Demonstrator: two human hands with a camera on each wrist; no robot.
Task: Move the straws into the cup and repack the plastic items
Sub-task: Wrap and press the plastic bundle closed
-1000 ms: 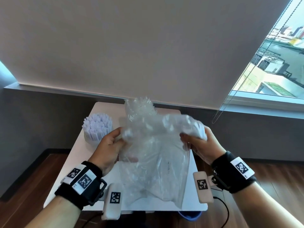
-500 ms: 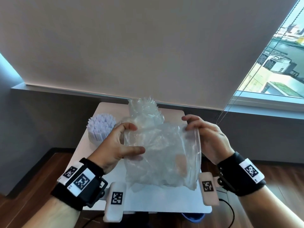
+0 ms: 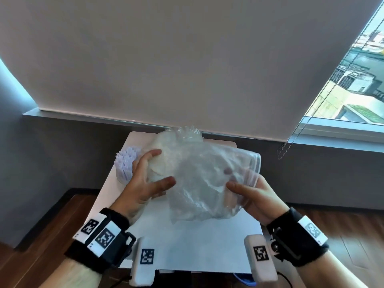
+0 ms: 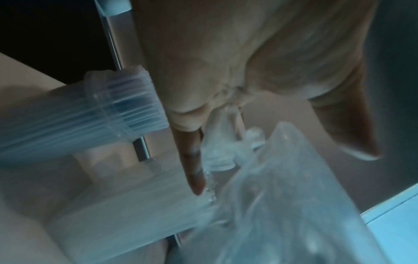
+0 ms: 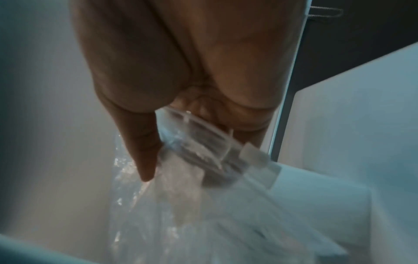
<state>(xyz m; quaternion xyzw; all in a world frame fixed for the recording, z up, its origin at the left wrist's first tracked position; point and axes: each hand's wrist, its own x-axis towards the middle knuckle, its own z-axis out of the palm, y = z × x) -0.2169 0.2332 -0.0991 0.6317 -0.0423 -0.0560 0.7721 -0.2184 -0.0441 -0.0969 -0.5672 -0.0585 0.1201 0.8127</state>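
Note:
Both hands hold a clear zip bag (image 3: 199, 179) above the white table (image 3: 187, 246); crumpled plastic fills it. My left hand (image 3: 161, 167) grips the bag's left end, thumb below and fingers on top. My right hand (image 3: 230, 178) pinches the bag near its zip edge (image 3: 256, 169), thumb in front, fingers showing through the film. The right wrist view shows the thumb (image 5: 144, 153) on the zip strip (image 5: 203, 141). A clear cup packed with white straws (image 3: 125, 165) stands at the table's left, just beyond my left hand, and is also seen in the left wrist view as the cup (image 4: 108, 110).
A crinkled clear plastic bundle (image 3: 190, 132) pokes up behind the bag at the table's back edge. A dark wall and a drawn blind stand behind the table, with a bead chain (image 3: 291, 142) hanging at the right. Wood floor surrounds the small table.
The bag has turned from hanging down to lying sideways, zip edge to the right. My right hand dropped from the top edge to the right end; my left hand shifted its hold on the left end.

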